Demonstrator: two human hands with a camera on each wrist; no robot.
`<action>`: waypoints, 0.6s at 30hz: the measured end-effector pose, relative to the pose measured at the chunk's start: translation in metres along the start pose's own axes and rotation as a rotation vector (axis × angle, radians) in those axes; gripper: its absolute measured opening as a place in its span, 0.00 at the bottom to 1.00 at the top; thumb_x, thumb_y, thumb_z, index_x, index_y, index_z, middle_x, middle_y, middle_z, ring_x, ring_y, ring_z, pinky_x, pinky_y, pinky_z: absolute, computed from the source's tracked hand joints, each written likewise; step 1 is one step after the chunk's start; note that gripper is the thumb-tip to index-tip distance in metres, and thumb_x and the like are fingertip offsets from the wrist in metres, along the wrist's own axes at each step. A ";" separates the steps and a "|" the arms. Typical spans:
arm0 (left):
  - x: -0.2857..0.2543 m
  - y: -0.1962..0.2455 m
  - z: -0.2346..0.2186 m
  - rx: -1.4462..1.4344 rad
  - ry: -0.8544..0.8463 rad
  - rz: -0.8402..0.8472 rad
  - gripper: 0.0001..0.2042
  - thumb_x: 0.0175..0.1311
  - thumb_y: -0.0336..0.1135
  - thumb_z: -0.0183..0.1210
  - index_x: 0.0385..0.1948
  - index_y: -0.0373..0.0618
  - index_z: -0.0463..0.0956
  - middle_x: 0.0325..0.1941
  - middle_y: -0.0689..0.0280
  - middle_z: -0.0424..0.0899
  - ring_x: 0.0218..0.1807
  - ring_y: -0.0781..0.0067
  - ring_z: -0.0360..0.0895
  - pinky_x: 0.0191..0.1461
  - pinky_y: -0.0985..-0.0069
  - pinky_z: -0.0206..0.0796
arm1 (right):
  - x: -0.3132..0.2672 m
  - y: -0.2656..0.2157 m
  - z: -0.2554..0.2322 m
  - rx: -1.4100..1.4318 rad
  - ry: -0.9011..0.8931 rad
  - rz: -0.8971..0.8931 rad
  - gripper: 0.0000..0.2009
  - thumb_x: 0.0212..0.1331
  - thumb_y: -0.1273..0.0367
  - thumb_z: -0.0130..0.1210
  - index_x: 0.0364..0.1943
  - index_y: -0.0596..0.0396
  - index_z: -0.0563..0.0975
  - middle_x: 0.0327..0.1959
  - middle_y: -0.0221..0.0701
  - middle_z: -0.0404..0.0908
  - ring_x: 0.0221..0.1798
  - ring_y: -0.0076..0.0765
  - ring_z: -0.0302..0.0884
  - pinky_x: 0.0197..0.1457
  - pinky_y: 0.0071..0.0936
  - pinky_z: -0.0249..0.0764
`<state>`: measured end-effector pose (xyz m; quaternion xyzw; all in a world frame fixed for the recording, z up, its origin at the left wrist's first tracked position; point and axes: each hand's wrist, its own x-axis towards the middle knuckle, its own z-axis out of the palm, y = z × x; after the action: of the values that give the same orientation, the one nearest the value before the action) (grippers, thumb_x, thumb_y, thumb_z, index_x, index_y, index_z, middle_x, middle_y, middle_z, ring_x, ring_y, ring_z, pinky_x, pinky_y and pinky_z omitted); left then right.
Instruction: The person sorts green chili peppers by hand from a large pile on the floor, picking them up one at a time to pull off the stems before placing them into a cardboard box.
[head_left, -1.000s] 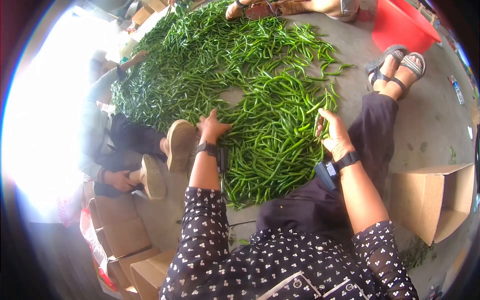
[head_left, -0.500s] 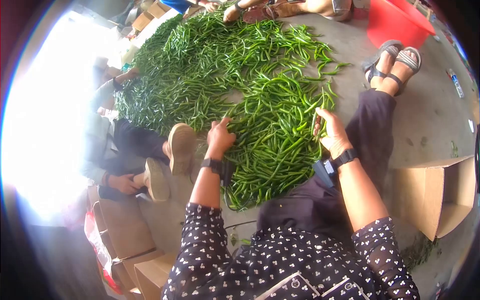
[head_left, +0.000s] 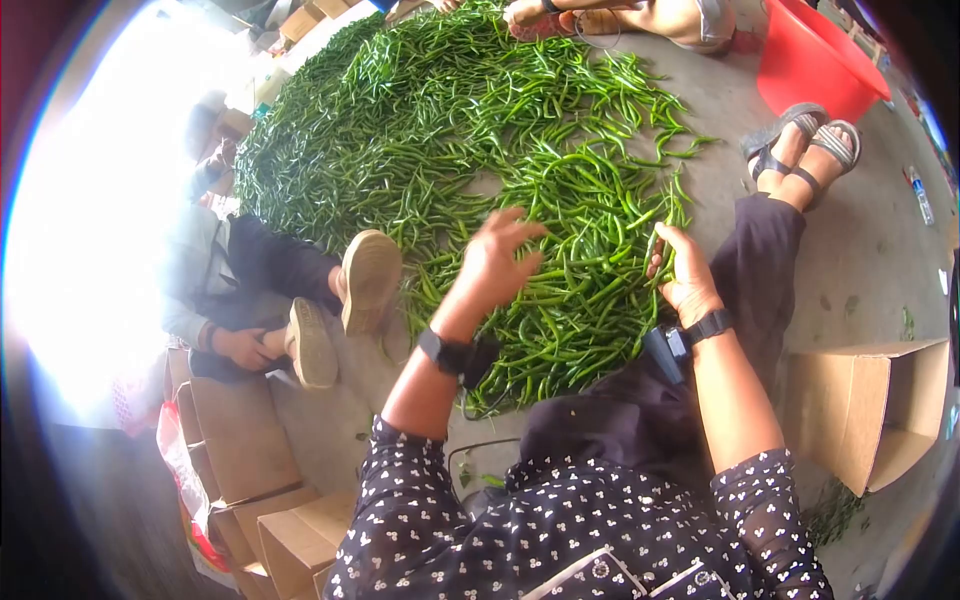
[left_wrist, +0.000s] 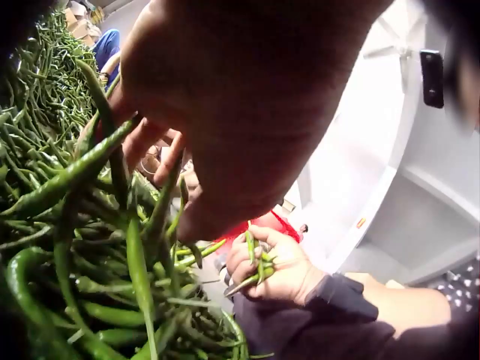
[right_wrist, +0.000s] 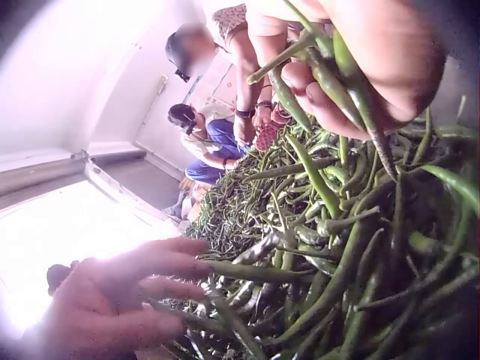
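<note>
A wide pile of green chili peppers [head_left: 560,330] covers the floor ahead. My left hand [head_left: 500,260] is over the near part of the pile, fingers spread and apart, with nothing seen in its grip; the right wrist view shows the same hand [right_wrist: 120,296] with its fingers extended beside the peppers. At the pile's right edge, my right hand [head_left: 687,272] grips several green peppers. Their stems and tips stick out between curled fingers in the right wrist view [right_wrist: 330,82], and the left wrist view shows that hand [left_wrist: 281,266] palm up around them.
A red tub [head_left: 815,65] stands at the upper right. An open cardboard box [head_left: 835,410] lies at the right, with more cardboard [head_left: 240,440] at the lower left. Another person's shoes [head_left: 370,280] are left of the pile; sandalled feet [head_left: 825,150] rest near the tub.
My left hand has moved right and lifted from the pile's left edge, its fingers spreading from a closer pose. My right hand keeps its grip on the peppers, with little movement.
</note>
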<state>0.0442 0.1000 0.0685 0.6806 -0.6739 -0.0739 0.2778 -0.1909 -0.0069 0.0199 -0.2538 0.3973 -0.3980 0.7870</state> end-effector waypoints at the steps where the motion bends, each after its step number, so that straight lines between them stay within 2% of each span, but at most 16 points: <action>1: 0.010 -0.020 -0.002 0.015 0.054 -0.054 0.15 0.46 0.33 0.58 0.39 0.48 0.78 0.50 0.58 0.73 0.48 0.60 0.75 0.51 0.68 0.67 | -0.001 -0.001 0.001 0.004 -0.003 0.000 0.06 0.51 0.66 0.55 0.27 0.49 0.71 0.19 0.25 0.69 0.18 0.23 0.66 0.19 0.24 0.65; 3: 0.026 -0.065 -0.003 0.055 0.070 -0.213 0.12 0.47 0.33 0.55 0.35 0.46 0.79 0.42 0.54 0.77 0.45 0.56 0.75 0.49 0.70 0.67 | -0.002 -0.002 0.003 0.007 -0.002 0.000 0.06 0.52 0.66 0.55 0.27 0.49 0.71 0.19 0.25 0.69 0.18 0.23 0.66 0.19 0.24 0.65; 5: 0.038 -0.103 0.001 0.174 0.045 -0.298 0.11 0.48 0.33 0.52 0.32 0.46 0.80 0.34 0.54 0.79 0.39 0.56 0.77 0.46 0.69 0.68 | 0.000 -0.001 0.002 0.008 0.000 0.023 0.06 0.52 0.65 0.55 0.27 0.49 0.71 0.19 0.25 0.69 0.18 0.22 0.67 0.19 0.24 0.65; 6: 0.041 -0.114 0.005 0.119 0.073 -0.333 0.11 0.46 0.34 0.52 0.29 0.46 0.80 0.30 0.53 0.80 0.36 0.53 0.77 0.43 0.67 0.69 | 0.001 0.000 0.003 0.008 0.004 0.023 0.06 0.52 0.65 0.55 0.27 0.49 0.71 0.19 0.25 0.69 0.18 0.22 0.67 0.19 0.24 0.65; 11: 0.054 -0.143 0.036 0.184 -0.097 -0.445 0.10 0.43 0.36 0.53 0.26 0.45 0.81 0.30 0.53 0.80 0.35 0.53 0.78 0.44 0.66 0.69 | 0.003 0.002 0.005 0.006 0.007 0.028 0.05 0.51 0.66 0.56 0.28 0.49 0.73 0.20 0.24 0.70 0.18 0.22 0.66 0.19 0.23 0.65; 13: 0.058 -0.147 0.049 0.363 -0.226 -0.563 0.10 0.44 0.37 0.53 0.25 0.46 0.81 0.30 0.55 0.81 0.35 0.54 0.78 0.43 0.66 0.69 | 0.002 0.000 0.007 -0.018 -0.002 0.058 0.06 0.52 0.64 0.55 0.26 0.47 0.72 0.20 0.24 0.71 0.20 0.21 0.66 0.22 0.21 0.64; 18: 0.060 -0.143 0.050 0.152 -0.172 -0.551 0.11 0.47 0.38 0.54 0.28 0.44 0.80 0.29 0.52 0.80 0.34 0.54 0.78 0.41 0.68 0.69 | 0.004 0.001 0.007 0.016 -0.014 0.053 0.05 0.51 0.66 0.56 0.29 0.49 0.73 0.21 0.23 0.70 0.20 0.21 0.66 0.21 0.21 0.65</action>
<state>0.1504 0.0193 -0.0248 0.8481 -0.4883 -0.1532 0.1371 -0.1829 -0.0091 0.0217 -0.2394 0.3952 -0.3785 0.8020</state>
